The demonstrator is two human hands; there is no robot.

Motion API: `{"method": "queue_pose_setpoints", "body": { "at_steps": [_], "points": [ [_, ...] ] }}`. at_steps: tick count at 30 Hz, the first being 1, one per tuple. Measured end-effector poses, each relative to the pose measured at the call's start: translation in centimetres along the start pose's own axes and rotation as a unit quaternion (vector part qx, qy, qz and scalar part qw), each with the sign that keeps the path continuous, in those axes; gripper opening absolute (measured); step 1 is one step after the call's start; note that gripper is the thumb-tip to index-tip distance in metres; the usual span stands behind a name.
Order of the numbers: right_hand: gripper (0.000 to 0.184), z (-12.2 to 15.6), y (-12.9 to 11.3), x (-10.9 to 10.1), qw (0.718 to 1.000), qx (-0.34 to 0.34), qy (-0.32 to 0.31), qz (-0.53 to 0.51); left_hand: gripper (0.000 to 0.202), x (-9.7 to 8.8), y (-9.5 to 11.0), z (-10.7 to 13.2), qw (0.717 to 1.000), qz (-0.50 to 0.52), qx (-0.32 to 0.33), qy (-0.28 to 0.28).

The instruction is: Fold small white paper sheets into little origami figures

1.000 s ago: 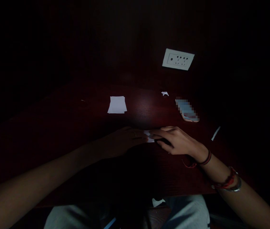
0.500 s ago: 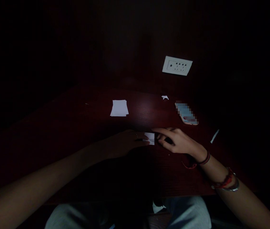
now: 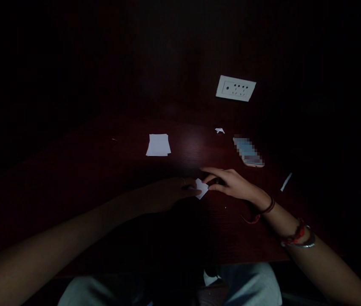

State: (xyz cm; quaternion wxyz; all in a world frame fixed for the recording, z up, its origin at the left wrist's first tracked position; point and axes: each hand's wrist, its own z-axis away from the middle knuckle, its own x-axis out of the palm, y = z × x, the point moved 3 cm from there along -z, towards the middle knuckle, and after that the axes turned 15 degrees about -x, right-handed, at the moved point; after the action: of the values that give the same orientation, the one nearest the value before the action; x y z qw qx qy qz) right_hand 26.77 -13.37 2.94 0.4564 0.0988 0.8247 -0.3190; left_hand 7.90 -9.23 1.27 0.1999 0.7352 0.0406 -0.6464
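A small folded piece of white paper [image 3: 202, 189] lies on the dark red table between my hands, one corner pointing right. My left hand [image 3: 174, 193], in shadow with a ring on one finger, has its thumb and fingers closed on the paper's left side. From the right, the thumb and a finger of my right hand [image 3: 229, 182] meet the paper's right corner, while the index finger stretches out above it. Bracelets circle my right wrist. Which folds lie under the fingers is hidden.
Beyond my hands is a stack of white paper sheets [image 3: 158, 145]. A phone [image 3: 248, 151] lies at the right, near a crumpled paper scrap [image 3: 220, 130] and a paper strip [image 3: 286, 182]. A socket panel [image 3: 236, 88] sits on the dark back wall.
The small paper has turned so that a corner faces right. My right hand has shifted left and now touches that corner; before, it was apart from the paper.
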Motion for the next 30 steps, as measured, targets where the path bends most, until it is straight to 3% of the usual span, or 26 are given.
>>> {"method": "queue_pose_setpoints", "body": {
  "at_steps": [10, 22, 30],
  "points": [
    [0.038, -0.1, -0.1, -0.1, 0.999, -0.023, 0.001, 0.039, 0.063, -0.2, 0.0, -0.2, 0.999, -0.012, 0.032, -0.002],
    [0.036, -1.6, 0.2, 1.1, 0.994, 0.015, 0.046, 0.095, 0.046, 0.0, 0.2, -0.1, 0.995, -0.079, 0.033, 0.047],
    [0.030, -1.9, 0.3, 1.3, 0.993, 0.045, 0.052, 0.097, 0.038, -0.1, 0.9, 0.0, 0.995, -0.097, 0.016, 0.032]
  ]
}}
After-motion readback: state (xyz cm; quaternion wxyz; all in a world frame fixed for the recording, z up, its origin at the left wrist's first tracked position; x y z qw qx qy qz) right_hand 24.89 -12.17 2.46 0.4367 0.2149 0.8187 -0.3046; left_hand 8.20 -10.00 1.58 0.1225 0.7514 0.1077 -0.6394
